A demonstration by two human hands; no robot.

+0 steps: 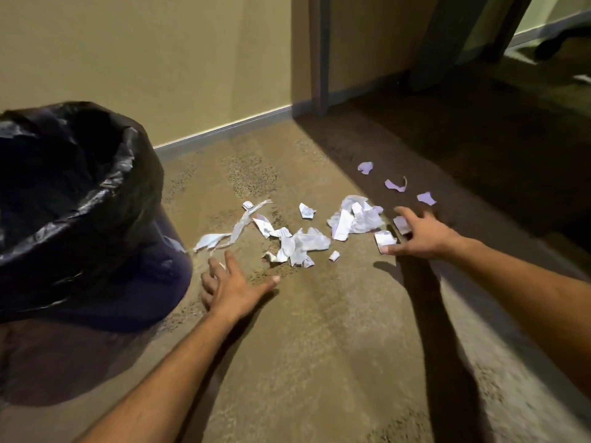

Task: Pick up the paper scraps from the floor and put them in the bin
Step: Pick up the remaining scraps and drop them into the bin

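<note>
Several torn white paper scraps (303,241) lie scattered on the brown carpet in the middle of the view, with three more scraps (396,184) farther right in shadow. A bin (80,199) lined with a black plastic bag stands at the left, its mouth open. My left hand (232,284) hovers low over the carpet just in front of the left scraps, fingers spread, holding nothing. My right hand (419,233) reaches over the right end of the pile, fingers spread above a small scrap (385,239); it grips nothing.
A beige wall with a grey skirting board (224,129) runs behind the scraps. A dark door frame (316,52) stands at the back centre, and the floor to its right lies in deep shadow. Bare carpet stretches between my arms.
</note>
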